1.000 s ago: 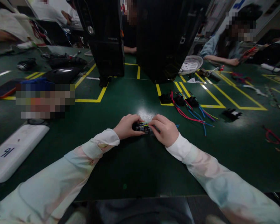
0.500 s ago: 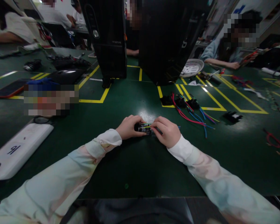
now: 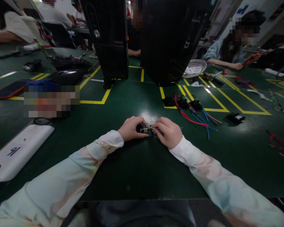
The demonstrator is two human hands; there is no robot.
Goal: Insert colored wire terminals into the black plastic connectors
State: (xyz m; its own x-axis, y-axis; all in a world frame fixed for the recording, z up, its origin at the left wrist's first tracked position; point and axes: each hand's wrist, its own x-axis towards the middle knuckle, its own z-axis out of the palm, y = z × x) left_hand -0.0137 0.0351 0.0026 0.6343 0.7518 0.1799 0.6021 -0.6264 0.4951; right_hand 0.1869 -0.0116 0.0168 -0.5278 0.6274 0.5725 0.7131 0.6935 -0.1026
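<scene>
Low over the green table (image 3: 137, 167), my left hand (image 3: 132, 128) grips a small black connector block (image 3: 145, 130) between thumb and fingers. From the right, my right hand (image 3: 168, 132) pinches a yellow-green wire (image 3: 148, 127) that lies along the block. A blue wire end (image 3: 181, 128) sticks out past the right fingers. My fingers cover part of the block, so where the wires enter it is hidden. Beyond my right hand lie several black blocks (image 3: 196, 105) fitted with red wires (image 3: 188, 116) and blue wires.
Two tall black cases (image 3: 112, 47) stand at the back centre. One bare black block (image 3: 236, 118) and a red wire (image 3: 275, 142) lie to the right. A white power-bank-like box (image 3: 26, 151) and a phone (image 3: 11, 88) are left. A co-worker (image 3: 236, 47) sits at far right.
My right hand has shifted very slightly, its fingers still at the yellow-green wire. The left hand keeps its hold on the block, and the rest looks the same.
</scene>
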